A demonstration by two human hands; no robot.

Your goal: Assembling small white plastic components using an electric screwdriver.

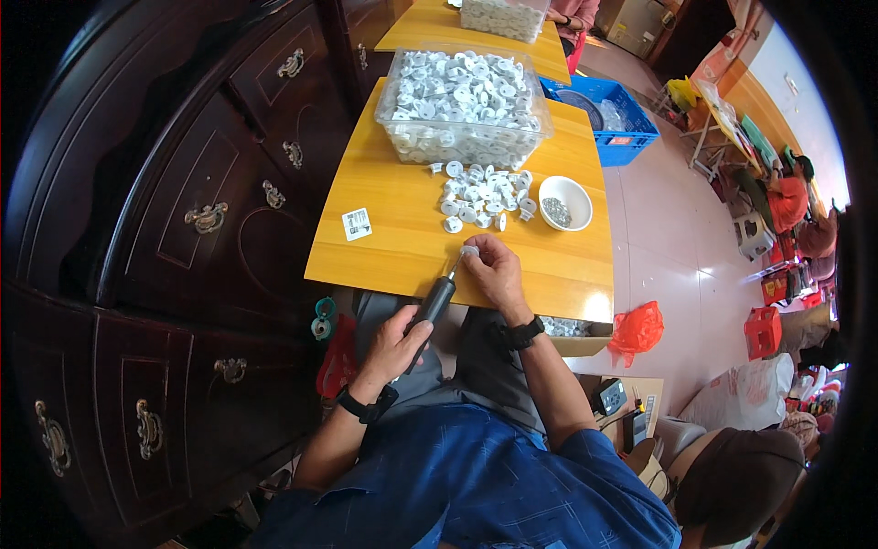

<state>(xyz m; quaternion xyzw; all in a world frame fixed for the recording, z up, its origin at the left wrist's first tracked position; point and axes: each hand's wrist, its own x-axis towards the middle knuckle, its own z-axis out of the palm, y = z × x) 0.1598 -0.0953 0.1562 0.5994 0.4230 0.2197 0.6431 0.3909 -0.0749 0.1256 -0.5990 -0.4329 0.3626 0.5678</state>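
Observation:
In my left hand (398, 340) is a black electric screwdriver (440, 297), its fingers wrapped round the grip. The thin bit points up and away, meeting a small white plastic part (469, 252) near the table's front edge. That part is pinched between the thumb and fingers of my right hand (497, 273). Just beyond lies a loose pile of similar white plastic parts (485, 195). To its right, a white bowl (575, 193) holds small metal pieces, too small to tell exactly. Behind the pile, a clear plastic tub (400, 137) is heaped with more white parts.
The yellow table (393, 256) carries a white printed label (357, 224). Dark wooden cabinets (165, 238) border the left. A blue crate (631, 151) stands at the back right, a cardboard box (583, 347) under the table, and a red plastic bag (637, 331) beside it. Other people sit further right.

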